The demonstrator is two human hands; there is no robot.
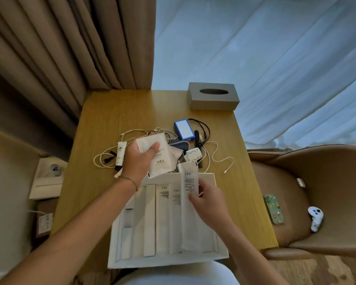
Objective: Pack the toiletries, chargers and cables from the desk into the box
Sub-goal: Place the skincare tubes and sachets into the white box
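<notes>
Left hand (139,159) fingers pinching a white sachet (159,155), right hand (209,199) fingers gripping a long packet (190,202), tissue box (213,96) behind.

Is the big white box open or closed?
Open. The white box has no lid on it, so you can see long white packets lying side by side inside.

Both forearms are bare to the edge of view, with no sleeves showing on either side. The left hand (139,159) has a thin, cord-like bracelet (130,180) lying round its wrist, just above the far rim of the white box (167,262). The right hand (209,202) wears no ring or band that shows. Below the box's near edge, a pale, white-looking garment (177,274) covers the person's lap.
</notes>
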